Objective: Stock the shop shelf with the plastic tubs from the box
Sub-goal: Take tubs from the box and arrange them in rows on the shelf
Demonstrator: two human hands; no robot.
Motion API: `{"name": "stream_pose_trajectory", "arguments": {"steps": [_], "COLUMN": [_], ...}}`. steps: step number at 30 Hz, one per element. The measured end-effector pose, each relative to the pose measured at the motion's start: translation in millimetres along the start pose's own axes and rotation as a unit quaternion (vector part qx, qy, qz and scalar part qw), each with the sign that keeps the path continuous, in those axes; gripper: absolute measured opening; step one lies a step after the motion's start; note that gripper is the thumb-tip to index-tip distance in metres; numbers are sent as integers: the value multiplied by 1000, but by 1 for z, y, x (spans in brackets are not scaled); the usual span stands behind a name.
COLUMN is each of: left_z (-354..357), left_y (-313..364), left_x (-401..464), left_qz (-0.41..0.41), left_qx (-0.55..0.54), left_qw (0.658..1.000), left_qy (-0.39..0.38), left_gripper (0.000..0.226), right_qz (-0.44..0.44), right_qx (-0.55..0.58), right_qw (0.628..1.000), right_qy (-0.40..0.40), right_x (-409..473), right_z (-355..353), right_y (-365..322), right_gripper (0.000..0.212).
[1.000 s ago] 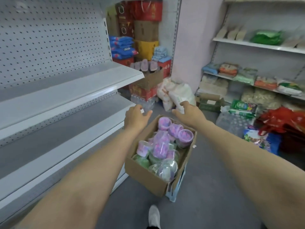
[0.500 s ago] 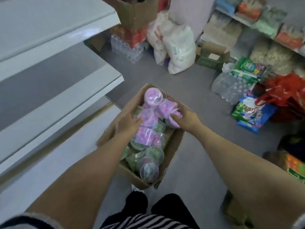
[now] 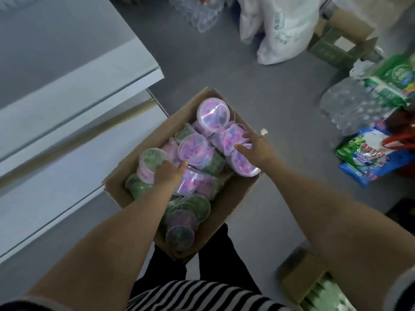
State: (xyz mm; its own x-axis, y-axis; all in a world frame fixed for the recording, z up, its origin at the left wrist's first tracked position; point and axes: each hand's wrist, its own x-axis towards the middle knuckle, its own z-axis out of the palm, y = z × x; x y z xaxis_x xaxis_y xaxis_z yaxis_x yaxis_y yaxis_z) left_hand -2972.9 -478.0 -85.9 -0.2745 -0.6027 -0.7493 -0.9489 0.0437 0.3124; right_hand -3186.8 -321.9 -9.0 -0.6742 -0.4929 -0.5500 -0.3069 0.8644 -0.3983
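An open cardboard box (image 3: pixel 233 198) stands on the grey floor in front of my legs, filled with several round plastic tubs, some pink-purple and some green. My left hand (image 3: pixel 167 175) reaches in on the left side and grips a green tub with a pink label (image 3: pixel 149 161). On the box's right side, my right hand (image 3: pixel 256 147) closes thumb and fingers round a pink-purple tub (image 3: pixel 230 136). Another pink tub (image 3: pixel 213 113) lies at the far end. The white shop shelf (image 3: pixel 89 81) runs along the left and holds nothing that I can see.
A lower shelf board (image 3: pixel 56 187) juts out beside the box. A white sack (image 3: pixel 283 30), a pack of water bottles (image 3: pixel 354 108), green packets (image 3: pixel 395 81) and a blue-green bag (image 3: pixel 368 158) crowd the floor at right. Another carton (image 3: pixel 312 286) sits at bottom right.
My view has tilted down onto the box. Both hands went from the box's far rim into the box and onto tubs; the left shifted onto the green tub.
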Motion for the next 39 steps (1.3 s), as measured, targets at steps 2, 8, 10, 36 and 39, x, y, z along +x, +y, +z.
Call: {"name": "stream_pose_trajectory", "arguments": {"steps": [2, 8, 10, 36, 39], "left_z": [9, 22, 26, 28, 4], "left_y": [2, 26, 30, -79, -104], "left_x": [9, 14, 13, -63, -86], "left_qz": [-40, -144, -163, -179, -142], "left_qx": [-8, -54, -65, -481, -529], "left_qw": [999, 987, 983, 858, 837], "left_qy": [7, 35, 48, 2, 5], "left_gripper": [89, 103, 102, 81, 48], "right_qz": [-21, -69, -82, -76, 0], "right_qx": [-22, -98, -112, -12, 86], "right_qw": [999, 990, 986, 989, 985], "right_qy": [-25, -78, -94, -126, -152], "right_x": [17, 52, 60, 4, -32], "right_z": [-5, -16, -19, -4, 13], "right_y": [5, 17, 19, -35, -51], "right_gripper": [57, 52, 55, 98, 86]}}
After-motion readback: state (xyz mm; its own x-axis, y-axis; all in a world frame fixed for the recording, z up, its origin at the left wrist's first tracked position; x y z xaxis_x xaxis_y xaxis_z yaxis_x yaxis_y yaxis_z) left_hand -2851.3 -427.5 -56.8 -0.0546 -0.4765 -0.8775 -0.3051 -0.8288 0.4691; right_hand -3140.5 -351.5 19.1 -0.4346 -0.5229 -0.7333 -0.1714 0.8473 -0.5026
